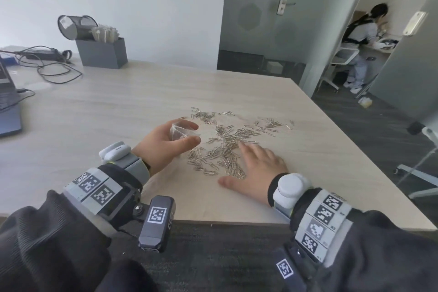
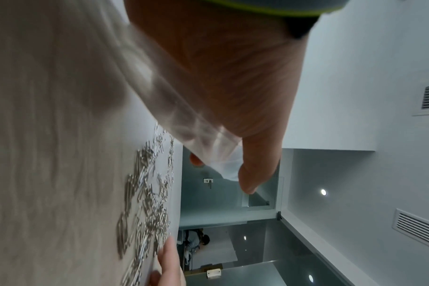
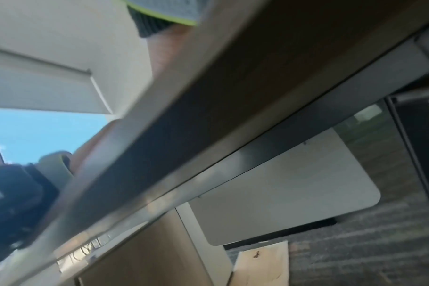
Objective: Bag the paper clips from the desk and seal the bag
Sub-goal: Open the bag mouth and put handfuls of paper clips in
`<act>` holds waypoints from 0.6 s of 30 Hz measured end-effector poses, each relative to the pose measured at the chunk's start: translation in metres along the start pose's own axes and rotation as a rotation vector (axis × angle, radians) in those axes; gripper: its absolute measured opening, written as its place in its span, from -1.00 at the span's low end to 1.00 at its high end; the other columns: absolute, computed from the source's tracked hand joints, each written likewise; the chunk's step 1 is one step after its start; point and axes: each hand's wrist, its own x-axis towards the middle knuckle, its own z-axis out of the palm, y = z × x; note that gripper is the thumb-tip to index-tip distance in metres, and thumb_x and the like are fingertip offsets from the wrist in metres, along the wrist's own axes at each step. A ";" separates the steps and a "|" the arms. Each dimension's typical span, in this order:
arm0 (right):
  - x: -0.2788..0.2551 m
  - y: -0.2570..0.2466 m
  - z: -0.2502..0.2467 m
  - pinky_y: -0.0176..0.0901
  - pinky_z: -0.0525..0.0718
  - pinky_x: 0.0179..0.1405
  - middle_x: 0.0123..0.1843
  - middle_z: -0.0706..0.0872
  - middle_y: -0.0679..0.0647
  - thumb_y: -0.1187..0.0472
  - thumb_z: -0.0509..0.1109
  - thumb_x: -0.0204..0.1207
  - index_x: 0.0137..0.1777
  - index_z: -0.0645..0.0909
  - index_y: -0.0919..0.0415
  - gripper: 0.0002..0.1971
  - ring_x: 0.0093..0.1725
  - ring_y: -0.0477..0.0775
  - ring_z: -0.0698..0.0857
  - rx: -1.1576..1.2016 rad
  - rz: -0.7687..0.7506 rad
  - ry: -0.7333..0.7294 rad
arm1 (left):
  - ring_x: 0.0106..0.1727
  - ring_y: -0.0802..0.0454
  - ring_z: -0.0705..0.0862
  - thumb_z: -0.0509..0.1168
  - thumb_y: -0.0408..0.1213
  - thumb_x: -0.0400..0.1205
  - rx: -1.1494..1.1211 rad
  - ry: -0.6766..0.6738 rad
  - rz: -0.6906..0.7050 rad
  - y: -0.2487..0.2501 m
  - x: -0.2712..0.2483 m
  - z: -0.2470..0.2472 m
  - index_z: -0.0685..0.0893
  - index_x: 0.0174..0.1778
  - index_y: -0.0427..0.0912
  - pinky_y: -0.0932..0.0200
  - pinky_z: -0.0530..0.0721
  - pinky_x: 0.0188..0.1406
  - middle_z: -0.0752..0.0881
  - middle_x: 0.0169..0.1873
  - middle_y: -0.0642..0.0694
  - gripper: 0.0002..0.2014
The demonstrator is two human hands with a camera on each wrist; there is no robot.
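Note:
Several silver paper clips (image 1: pixel 227 142) lie scattered in a loose pile on the light wooden desk (image 1: pixel 118 106). My left hand (image 1: pixel 193 134) is raised just left of the pile and holds a small clear plastic bag (image 1: pixel 180 131) between thumb and fingers. In the left wrist view the bag (image 2: pixel 184 120) runs along my palm to the thumb (image 2: pixel 255 164), with the clips (image 2: pixel 147 203) beyond it. My right hand (image 1: pixel 251 163) lies flat, palm down, on the near right part of the pile, fingers spread. The right wrist view is blurred and shows only the desk edge (image 3: pixel 159 154).
A grey box with a mesh pen cup (image 1: pixel 102 52) stands at the back left, beside cables (image 1: pixel 47 64) and a laptop (image 1: pixel 7 102). The desk's right edge drops to the carpet near a chair base (image 1: pixel 422 173). A person (image 1: pixel 360 38) sits in the room beyond.

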 end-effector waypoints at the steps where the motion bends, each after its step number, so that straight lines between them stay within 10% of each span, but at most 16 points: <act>1: 0.000 0.000 -0.001 0.23 0.21 0.52 0.71 0.12 -0.06 -0.79 -0.07 0.06 0.69 -0.06 -0.14 0.21 0.65 0.16 0.18 -0.027 0.010 0.038 | -0.07 -0.29 0.78 0.45 0.35 0.29 0.000 -0.003 -0.007 -0.001 0.001 -0.001 0.76 0.15 0.20 -0.18 0.70 0.08 0.76 -0.07 -0.51 -0.45; 6: 0.002 -0.015 -0.001 0.15 0.42 0.27 0.38 0.42 0.03 -0.75 -0.17 0.18 0.52 0.28 -0.12 0.03 0.37 0.18 0.39 -0.120 -0.032 0.126 | -0.35 0.20 0.69 0.49 0.25 0.35 -0.030 -0.023 -0.026 -0.004 0.002 0.004 0.77 0.13 0.23 0.03 0.63 -0.13 0.80 -0.28 -0.18 -0.56; 13: 0.009 -0.028 -0.005 0.06 0.60 0.00 0.22 0.50 0.09 -0.49 0.04 0.47 0.28 0.41 -0.04 -0.38 0.16 0.22 0.58 -0.041 -0.105 0.099 | -0.01 -0.49 0.73 0.52 0.43 0.26 -0.047 -0.090 -0.007 -0.008 0.005 0.018 0.76 0.10 0.30 -0.40 0.69 0.21 0.72 -0.07 -0.54 -0.46; 18: 0.009 -0.027 -0.003 -0.02 0.46 -0.24 0.01 0.67 0.14 -0.26 0.05 0.63 -0.06 0.30 0.00 -0.67 -0.03 0.27 0.68 -0.067 -0.189 0.179 | -0.33 0.19 0.65 0.58 0.23 0.43 0.013 -0.058 -0.008 -0.009 0.000 0.027 0.76 0.13 0.25 0.10 0.57 -0.17 0.68 -0.36 0.01 -0.61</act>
